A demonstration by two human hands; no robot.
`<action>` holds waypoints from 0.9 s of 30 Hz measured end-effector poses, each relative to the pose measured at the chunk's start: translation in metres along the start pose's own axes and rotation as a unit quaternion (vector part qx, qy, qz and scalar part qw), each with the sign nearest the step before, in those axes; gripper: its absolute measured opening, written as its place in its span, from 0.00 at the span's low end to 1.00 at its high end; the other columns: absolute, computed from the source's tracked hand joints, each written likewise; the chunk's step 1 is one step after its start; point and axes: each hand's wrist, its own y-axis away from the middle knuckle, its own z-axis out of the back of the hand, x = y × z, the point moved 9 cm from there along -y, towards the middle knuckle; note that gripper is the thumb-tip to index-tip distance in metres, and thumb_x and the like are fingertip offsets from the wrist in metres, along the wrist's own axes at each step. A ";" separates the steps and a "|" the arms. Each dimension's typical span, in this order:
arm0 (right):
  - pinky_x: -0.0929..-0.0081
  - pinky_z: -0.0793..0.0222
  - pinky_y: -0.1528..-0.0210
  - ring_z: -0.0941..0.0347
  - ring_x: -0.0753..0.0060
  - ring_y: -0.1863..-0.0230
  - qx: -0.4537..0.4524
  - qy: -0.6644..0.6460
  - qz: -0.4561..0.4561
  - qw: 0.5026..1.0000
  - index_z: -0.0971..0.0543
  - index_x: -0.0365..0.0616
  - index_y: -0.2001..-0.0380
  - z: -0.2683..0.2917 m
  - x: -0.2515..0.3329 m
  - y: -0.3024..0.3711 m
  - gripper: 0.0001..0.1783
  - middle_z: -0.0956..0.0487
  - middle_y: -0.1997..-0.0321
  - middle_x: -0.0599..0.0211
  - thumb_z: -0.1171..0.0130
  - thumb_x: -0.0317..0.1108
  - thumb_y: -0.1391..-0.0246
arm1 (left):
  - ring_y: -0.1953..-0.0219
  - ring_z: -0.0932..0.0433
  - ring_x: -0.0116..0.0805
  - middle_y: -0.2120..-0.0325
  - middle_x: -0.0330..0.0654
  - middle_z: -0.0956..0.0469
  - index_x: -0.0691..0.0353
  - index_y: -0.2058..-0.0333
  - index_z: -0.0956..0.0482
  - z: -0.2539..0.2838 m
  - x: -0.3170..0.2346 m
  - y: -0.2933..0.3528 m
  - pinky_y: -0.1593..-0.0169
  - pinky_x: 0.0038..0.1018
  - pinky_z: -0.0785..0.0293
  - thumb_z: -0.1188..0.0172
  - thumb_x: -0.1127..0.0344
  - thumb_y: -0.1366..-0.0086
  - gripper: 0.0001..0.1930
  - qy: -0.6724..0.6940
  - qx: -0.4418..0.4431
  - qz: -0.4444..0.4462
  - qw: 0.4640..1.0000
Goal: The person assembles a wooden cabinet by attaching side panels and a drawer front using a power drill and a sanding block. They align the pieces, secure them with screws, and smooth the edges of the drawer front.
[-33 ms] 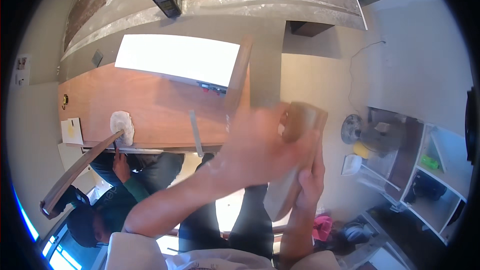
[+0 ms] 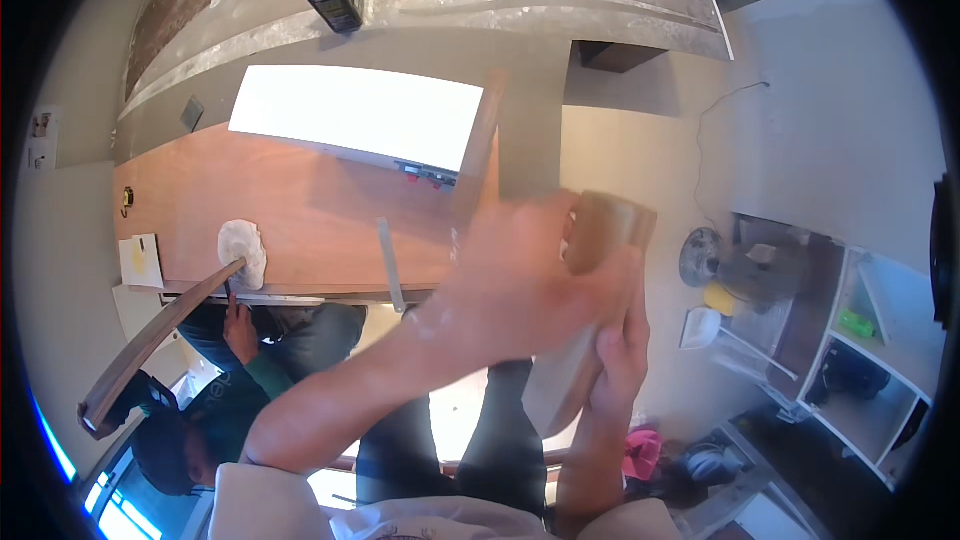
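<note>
In a workshop room, beside a reddish-brown tabletop (image 2: 325,215), a long brown piece (image 2: 562,380) sits tilted in a person's hands, work on it seemingly under way, how much remains impossible to tell. The right hand (image 2: 622,355) is closed around its side; the blurred left hand (image 2: 520,275) curls across it, its exact grip unclear. Farther left, a co-worker's hand (image 2: 241,336) is near a curved strip (image 2: 165,326).

Pale lettering (image 2: 222,385) stands on the dark shirt (image 2: 222,410) at near left, only partly visible, while the far dark tin (image 2: 338,6) and the wall sheet (image 2: 42,143) at left carry print too small to read.
</note>
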 end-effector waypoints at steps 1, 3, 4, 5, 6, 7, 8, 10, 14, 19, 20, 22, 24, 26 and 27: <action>0.68 0.34 0.29 0.27 0.64 0.31 -0.013 -0.002 0.001 1.000 0.48 0.34 0.18 -0.008 0.001 -0.009 0.50 0.28 0.25 0.51 0.38 0.48 0.31 | 0.73 0.12 0.42 0.71 0.53 0.13 0.69 0.55 0.14 0.011 0.000 -0.005 0.69 0.35 0.20 0.26 0.51 0.34 0.24 -0.064 -0.014 -0.024 0.998; 0.71 0.34 0.29 0.27 0.67 0.31 -0.013 -0.008 -0.016 1.000 0.46 0.35 0.18 -0.027 -0.004 -0.035 0.45 0.29 0.24 0.52 0.41 0.44 0.28 | 0.74 0.13 0.44 0.71 0.51 0.13 0.68 0.54 0.13 0.039 0.017 -0.014 0.69 0.34 0.21 0.28 0.47 0.32 0.25 -0.144 -0.048 0.002 0.988; 0.72 0.35 0.29 0.28 0.68 0.31 -0.006 -0.011 -0.032 0.999 0.45 0.35 0.18 -0.037 -0.010 -0.052 0.43 0.29 0.24 0.52 0.42 0.43 0.27 | 0.74 0.14 0.45 0.71 0.49 0.13 0.67 0.54 0.13 0.066 0.028 -0.021 0.68 0.34 0.21 0.30 0.47 0.30 0.25 -0.149 -0.083 0.011 0.985; 0.73 0.35 0.29 0.28 0.70 0.31 0.014 -0.026 -0.036 0.999 0.44 0.36 0.19 -0.049 -0.013 -0.069 0.41 0.29 0.24 0.52 0.44 0.42 0.26 | 0.70 0.13 0.46 0.69 0.49 0.13 0.66 0.55 0.13 0.095 0.041 -0.037 0.65 0.34 0.20 0.32 0.47 0.29 0.23 -0.172 -0.129 -0.006 0.977; 0.73 0.35 0.29 0.28 0.71 0.31 -0.008 0.019 -0.025 0.999 0.44 0.36 0.19 -0.053 -0.014 -0.085 0.40 0.28 0.24 0.52 0.45 0.41 0.25 | 0.66 0.12 0.47 0.67 0.49 0.12 0.65 0.55 0.12 0.124 0.045 -0.052 0.62 0.35 0.20 0.34 0.48 0.27 0.22 -0.186 -0.196 -0.046 0.962; 0.74 0.35 0.29 0.28 0.72 0.31 -0.013 0.052 -0.004 0.999 0.43 0.37 0.19 -0.061 -0.014 -0.101 0.39 0.28 0.25 0.52 0.46 0.40 0.24 | 0.62 0.13 0.46 0.64 0.50 0.12 0.64 0.55 0.12 0.138 0.047 -0.065 0.58 0.35 0.20 0.36 0.48 0.26 0.22 -0.202 -0.230 -0.112 0.945; 0.74 0.34 0.30 0.28 0.72 0.31 -0.013 0.083 0.018 0.996 0.43 0.37 0.19 -0.069 -0.013 -0.113 0.37 0.28 0.25 0.52 0.46 0.40 0.23 | 0.57 0.13 0.46 0.61 0.51 0.12 0.64 0.55 0.11 0.146 0.059 -0.076 0.54 0.35 0.20 0.37 0.48 0.25 0.21 -0.218 -0.252 -0.120 0.935; 0.74 0.33 0.31 0.27 0.72 0.33 -0.029 0.071 0.031 0.997 0.42 0.38 0.19 -0.081 -0.017 -0.137 0.37 0.26 0.27 0.53 0.46 0.41 0.23 | 0.52 0.15 0.46 0.57 0.52 0.12 0.62 0.53 0.11 0.137 0.088 -0.102 0.44 0.42 0.24 0.41 0.44 0.24 0.24 -0.202 -0.197 -0.109 0.953; 0.75 0.29 0.35 0.25 0.73 0.37 -0.053 0.086 0.004 0.995 0.42 0.40 0.19 -0.089 -0.029 -0.157 0.37 0.22 0.31 0.55 0.46 0.41 0.23 | 0.44 0.18 0.45 0.49 0.50 0.13 0.56 0.50 0.10 0.103 0.133 -0.116 0.26 0.60 0.48 0.55 0.31 0.23 0.35 -0.327 -0.118 -0.011 0.937; 0.72 0.27 0.36 0.23 0.71 0.38 -0.063 0.077 -0.006 0.995 0.43 0.42 0.18 -0.098 -0.033 -0.165 0.38 0.22 0.32 0.55 0.47 0.42 0.23 | 0.43 0.18 0.46 0.56 0.49 0.12 0.54 0.53 0.08 0.096 0.133 -0.113 0.27 0.58 0.48 0.57 0.29 0.24 0.38 -0.382 -0.087 0.003 0.920; 0.71 0.27 0.35 0.23 0.70 0.38 -0.069 0.089 0.000 0.994 0.43 0.42 0.18 -0.098 -0.032 -0.165 0.38 0.22 0.32 0.55 0.47 0.42 0.23 | 0.46 0.18 0.46 0.60 0.49 0.11 0.54 0.57 0.06 0.099 0.128 -0.112 0.32 0.55 0.44 0.57 0.28 0.24 0.38 -0.367 -0.099 -0.012 0.925; 0.71 0.28 0.34 0.23 0.70 0.37 -0.082 0.113 0.004 0.990 0.43 0.42 0.18 -0.097 -0.029 -0.166 0.38 0.22 0.32 0.55 0.48 0.43 0.23 | 0.48 0.18 0.44 0.61 0.47 0.11 0.54 0.58 0.06 0.100 0.127 -0.113 0.35 0.54 0.43 0.57 0.28 0.24 0.38 -0.358 -0.097 -0.012 0.929; 0.70 0.30 0.33 0.23 0.69 0.36 -0.094 0.132 0.003 0.987 0.43 0.42 0.18 -0.097 -0.028 -0.169 0.38 0.22 0.31 0.55 0.48 0.44 0.23 | 0.50 0.18 0.43 0.62 0.46 0.12 0.54 0.60 0.06 0.099 0.127 -0.113 0.37 0.52 0.42 0.56 0.29 0.24 0.38 -0.351 -0.093 -0.012 0.932; 0.71 0.31 0.32 0.24 0.70 0.36 -0.098 0.163 0.002 0.982 0.43 0.42 0.18 -0.097 -0.024 -0.176 0.38 0.22 0.31 0.55 0.48 0.44 0.23 | 0.51 0.18 0.42 0.64 0.45 0.12 0.54 0.62 0.06 0.098 0.127 -0.114 0.40 0.51 0.41 0.56 0.29 0.23 0.38 -0.352 -0.096 -0.018 0.931; 0.71 0.32 0.32 0.24 0.70 0.35 -0.100 0.177 0.001 0.979 0.43 0.42 0.18 -0.097 -0.023 -0.179 0.38 0.22 0.30 0.55 0.48 0.43 0.23 | 0.52 0.18 0.42 0.65 0.45 0.12 0.54 0.62 0.06 0.097 0.128 -0.114 0.40 0.51 0.41 0.56 0.29 0.23 0.38 -0.352 -0.097 -0.019 0.931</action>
